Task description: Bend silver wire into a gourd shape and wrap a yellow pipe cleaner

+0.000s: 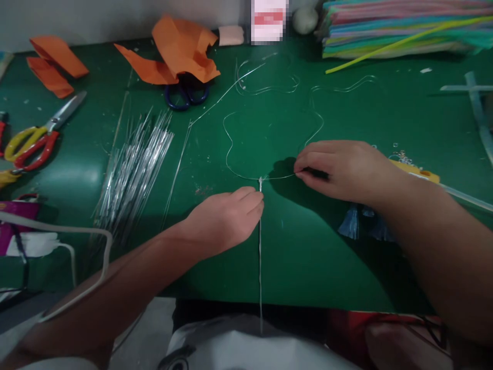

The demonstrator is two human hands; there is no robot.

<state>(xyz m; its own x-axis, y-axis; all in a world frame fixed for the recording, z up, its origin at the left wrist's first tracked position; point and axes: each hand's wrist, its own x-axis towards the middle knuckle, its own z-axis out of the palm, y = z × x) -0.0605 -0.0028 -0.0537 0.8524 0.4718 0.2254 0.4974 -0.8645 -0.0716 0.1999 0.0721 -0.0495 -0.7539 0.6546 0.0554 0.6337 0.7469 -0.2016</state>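
My left hand (227, 218) is closed round the upper part of a thin, pale twisted stem (260, 257), which runs straight down past the table's front edge. At the stem's top is a small knot, from which a fine clear thread (231, 159) curves off to both sides. To the right of the knot, my right hand (339, 167) pinches that thread between thumb and fingertips. Whether the thread is wire or line I cannot tell. Beyond my right hand more of it loops across the green table (215, 277). Blue tassels (349, 223) lie partly hidden under my right forearm.
Left of my hands lies a bundle of silvery wires (134, 174). Scissors with red and yellow handles (38, 136) are at far left. Orange paper (185, 46) covers dark-handled scissors (187, 96). Coloured pipe cleaners (385, 25) are at back right; a yellow tool (416, 172) is beside my right wrist.
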